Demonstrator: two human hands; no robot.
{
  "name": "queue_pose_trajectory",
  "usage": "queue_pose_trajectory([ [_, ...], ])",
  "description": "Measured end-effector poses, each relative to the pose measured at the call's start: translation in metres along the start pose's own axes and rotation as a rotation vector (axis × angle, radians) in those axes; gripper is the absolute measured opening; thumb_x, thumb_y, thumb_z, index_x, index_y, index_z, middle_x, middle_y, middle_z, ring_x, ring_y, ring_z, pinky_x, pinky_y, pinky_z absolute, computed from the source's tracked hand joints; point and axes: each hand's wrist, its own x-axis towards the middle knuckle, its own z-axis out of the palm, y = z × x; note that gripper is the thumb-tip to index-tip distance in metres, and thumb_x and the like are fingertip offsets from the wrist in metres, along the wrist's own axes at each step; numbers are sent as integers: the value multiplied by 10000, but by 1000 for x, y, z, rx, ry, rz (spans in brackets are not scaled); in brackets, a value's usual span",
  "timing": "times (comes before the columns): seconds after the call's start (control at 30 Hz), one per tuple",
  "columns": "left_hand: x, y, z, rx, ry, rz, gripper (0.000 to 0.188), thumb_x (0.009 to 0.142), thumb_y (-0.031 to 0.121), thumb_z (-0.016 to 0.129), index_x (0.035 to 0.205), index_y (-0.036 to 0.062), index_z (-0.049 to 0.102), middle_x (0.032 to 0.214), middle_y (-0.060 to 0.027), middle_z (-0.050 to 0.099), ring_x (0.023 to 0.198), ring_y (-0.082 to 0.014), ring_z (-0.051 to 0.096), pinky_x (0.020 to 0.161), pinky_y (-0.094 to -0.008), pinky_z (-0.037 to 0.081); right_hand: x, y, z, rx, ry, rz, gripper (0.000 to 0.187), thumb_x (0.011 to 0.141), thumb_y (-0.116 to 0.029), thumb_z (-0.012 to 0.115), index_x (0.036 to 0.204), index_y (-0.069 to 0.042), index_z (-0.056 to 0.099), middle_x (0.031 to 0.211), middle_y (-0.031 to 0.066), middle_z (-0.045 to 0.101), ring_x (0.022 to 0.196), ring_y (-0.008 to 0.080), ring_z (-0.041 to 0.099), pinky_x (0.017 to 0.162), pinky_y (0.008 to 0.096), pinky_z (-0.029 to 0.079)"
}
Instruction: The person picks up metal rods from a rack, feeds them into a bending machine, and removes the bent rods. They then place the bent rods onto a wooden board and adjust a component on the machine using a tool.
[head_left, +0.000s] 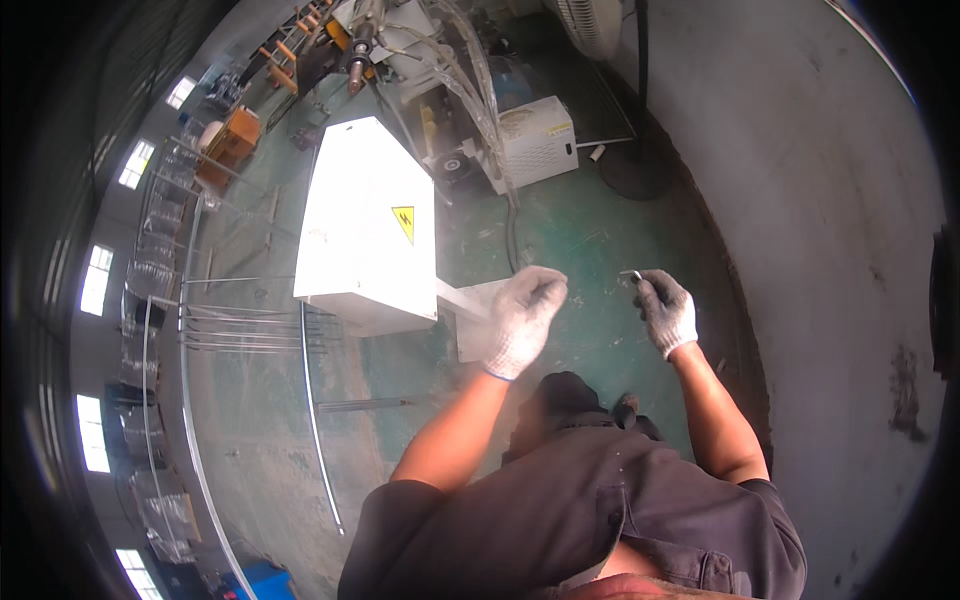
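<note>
My left hand (525, 320), in a pale knitted work glove, is raised beside the white metal box (365, 220) with its yellow warning triangle. Its fingers are curled together; whatever lies in them, if anything, is hidden. Farther right, my right hand (667, 312), gloved the same way, pinches a small bent metal piece (630, 273) between thumb and fingertips. That piece is thin and shiny, too small to name. Both hands are in the air above the green floor (590, 230), apart from each other.
A machine arm with a copper-coloured tip (356, 75) stands at the far side, near a vented white unit (535, 140) and hanging cables. Metal rods (240, 335) and a long rail (187, 400) run along the left. A grey wall (830, 200) rises at the right.
</note>
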Motion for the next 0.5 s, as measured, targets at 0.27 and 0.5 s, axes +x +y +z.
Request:
queue_pose_trajectory([
  [0.27,174,59,-63,37,552,126,213,1088,156,687,1157,-36,748,1079,-88,742,968,-165,701,946,-342,573,238,-91,91,261,-215,-290,208,1106,-202,690,1174,-14,748,855,1,680,757,69,590,704,259,517],
  [0.5,288,139,-162,274,834,239,314,1069,225,711,1195,-62,735,1129,-134,746,1016,-219,725,979,-374,585,379,-147,179,484,-442,-170,263,1097,-232,694,1189,7,753,979,21,741,913,96,648,864,284,547],
])
